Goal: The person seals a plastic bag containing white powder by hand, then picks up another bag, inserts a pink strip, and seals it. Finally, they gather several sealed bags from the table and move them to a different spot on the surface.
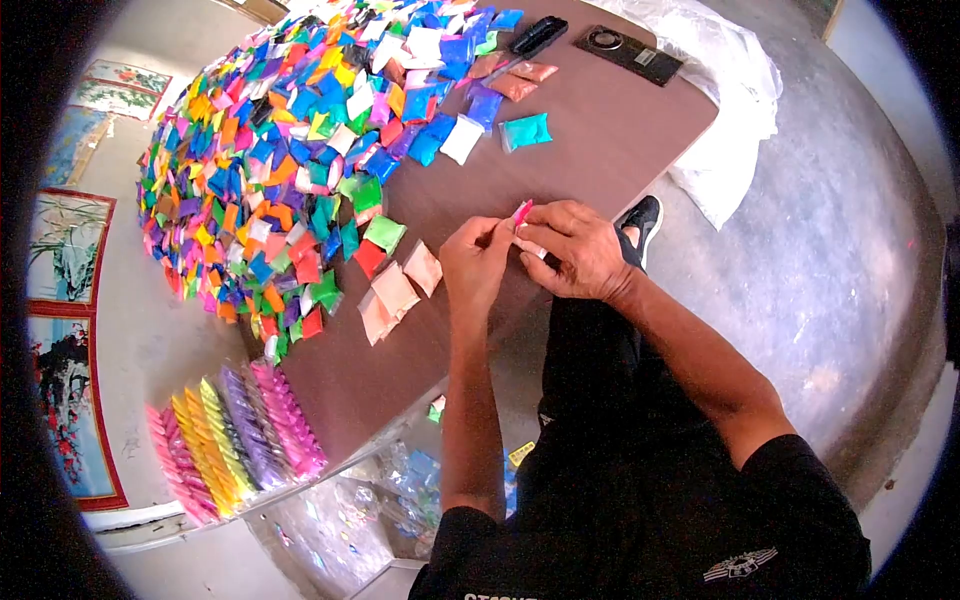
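Note:
Both hands meet over the near edge of the brown table (pixel 430 190). Between their fingertips is a small bright pink item (pixel 522 213), mostly hidden, possibly a packet like those on the table. My left hand (pixel 474 262) pinches it from the left, fingers closed. My right hand (pixel 580 248) closes on it from the right, with a bit of white showing by its fingers. Left of my left hand lie several peach-coloured packets (pixel 396 290). A teal packet (pixel 527 131) and a white packet (pixel 462 139) lie beyond the hands.
A large heap of small colourful plastic packets (pixel 290 150) covers the table's left side. Rows of pink, yellow and purple packets (pixel 235 430) stand at the lower-left corner. A phone (pixel 628 55) and a black brush-like object (pixel 538 37) lie far back, beside white plastic sheeting (pixel 725 110).

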The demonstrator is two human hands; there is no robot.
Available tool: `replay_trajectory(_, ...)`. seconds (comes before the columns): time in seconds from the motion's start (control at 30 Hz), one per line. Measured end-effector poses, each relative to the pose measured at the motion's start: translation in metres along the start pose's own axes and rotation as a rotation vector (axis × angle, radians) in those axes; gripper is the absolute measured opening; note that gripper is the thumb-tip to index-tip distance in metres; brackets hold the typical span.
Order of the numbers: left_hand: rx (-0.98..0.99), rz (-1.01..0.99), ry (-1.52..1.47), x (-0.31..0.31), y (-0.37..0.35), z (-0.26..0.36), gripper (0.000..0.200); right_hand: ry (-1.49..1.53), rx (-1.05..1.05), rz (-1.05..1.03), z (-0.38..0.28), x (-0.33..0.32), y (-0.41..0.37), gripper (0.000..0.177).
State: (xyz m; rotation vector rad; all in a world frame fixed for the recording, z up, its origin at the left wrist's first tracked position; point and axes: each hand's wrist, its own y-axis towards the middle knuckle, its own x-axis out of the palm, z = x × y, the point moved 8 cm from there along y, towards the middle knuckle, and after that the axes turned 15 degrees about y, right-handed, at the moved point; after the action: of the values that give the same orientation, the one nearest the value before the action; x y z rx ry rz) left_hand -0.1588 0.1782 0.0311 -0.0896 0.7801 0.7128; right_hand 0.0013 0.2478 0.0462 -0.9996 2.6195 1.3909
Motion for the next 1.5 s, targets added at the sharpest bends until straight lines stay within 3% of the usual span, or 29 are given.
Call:
replay_trajectory(0.13,0.032,-0.031,0.187,-0.002,0.011,0.008,0.021,0.002,0.003,-0.002,0.000,0.000,0.001,0.030)
replay_trajectory(0.47,0.033,0.097,0.226,-0.002,0.019,-0.002,0.024,-0.004,-0.011,0.008,-0.002,-0.001,0.000,0.031)
replay_trajectory(0.53,-0.067,0.048,0.015,-0.002,0.014,-0.014,0.024,-0.003,-0.006,0.009,-0.003,-0.003,0.001,0.030)
replay_trajectory(0.67,-0.084,0.010,0.012,-0.001,-0.004,-0.011,0.021,-0.003,0.003,0.062,-0.001,-0.006,0.001,0.027)
replay_trajectory(0.87,0.092,0.051,0.010,0.005,-0.011,0.003,0.015,-0.025,0.010,0.086,-0.001,-0.005,0.001,0.023)
replay_trajectory(1.03,0.184,0.192,0.218,-0.001,-0.006,0.010,0.018,-0.021,0.004,0.110,-0.003,-0.006,0.004,0.019)
replay_trajectory(1.27,0.051,0.184,0.080,-0.006,-0.019,0.007,0.013,-0.033,0.037,0.113,-0.002,-0.010,0.002,0.020)
replay_trajectory(1.37,0.097,0.112,0.139,0.000,-0.024,0.014,0.011,-0.044,0.055,0.128,0.000,-0.010,0.000,0.023)
replay_trajectory(1.43,0.241,0.152,0.179,-0.001,-0.026,0.025,0.011,-0.047,0.062,0.141,0.002,-0.010,0.000,0.025)
replay_trajectory(1.5,0.231,0.148,0.222,-0.001,-0.023,0.027,0.012,-0.047,0.060,0.160,0.004,-0.009,-0.001,0.025)
